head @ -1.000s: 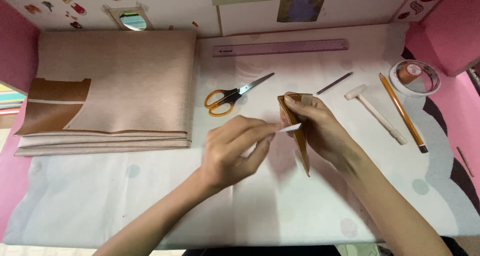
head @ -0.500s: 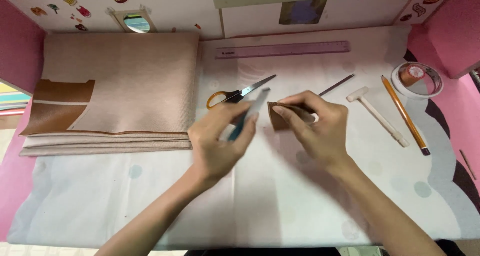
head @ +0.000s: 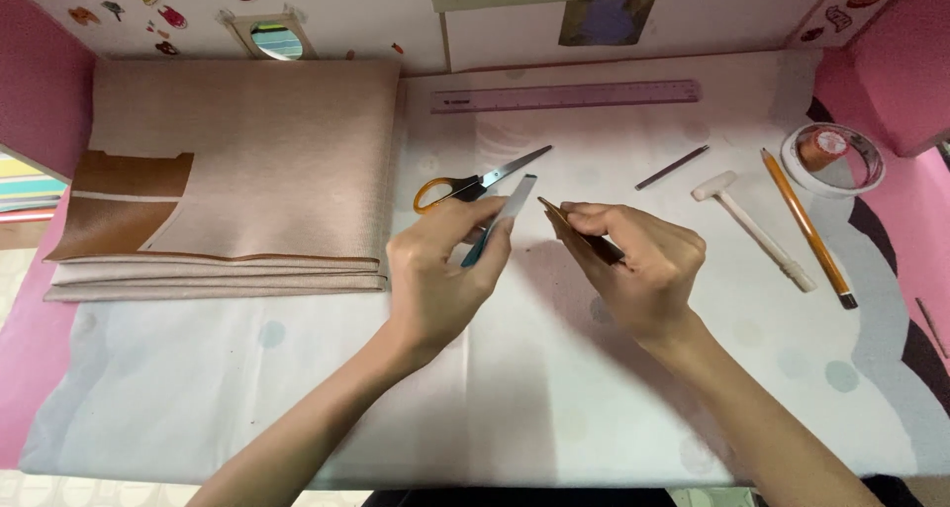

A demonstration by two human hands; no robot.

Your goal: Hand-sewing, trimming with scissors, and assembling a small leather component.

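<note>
Pale counter (head: 247, 388) with faint dots, pink walls on both sides. Near edge: two bare forearms coming up from the bottom. Left hand (head: 440, 279) closed around a slim grey-and-teal strip tool (head: 503, 218), tip angled up and right. Right hand (head: 638, 265) pinched on a small folded brown leather piece (head: 566, 222), dark edge pointing toward the strip tool. Both held above the counter at its centre, tips close together, touching or not: can't tell.

Just behind the left hand: orange-handled scissors (head: 473, 183), blades pointing right, partly hidden by the fingers. Right of the right hand: white mallet-like tool (head: 752, 228) lying diagonally, then an orange pencil (head: 807, 226) beside it, roughly parallel. Thin dark rod (head: 673, 167) between scissors and mallet-like tool, well apart from both.

Left side: folded stack of beige fabric (head: 247, 161), brown leather patch (head: 124, 198) at its left edge.

Far right: tape roll (head: 833, 158) near the pink wall. Far back: translucent purple ruler (head: 564, 95) lying flat along the back edge. Beyond that: white panel with stickers (head: 158, 12).
</note>
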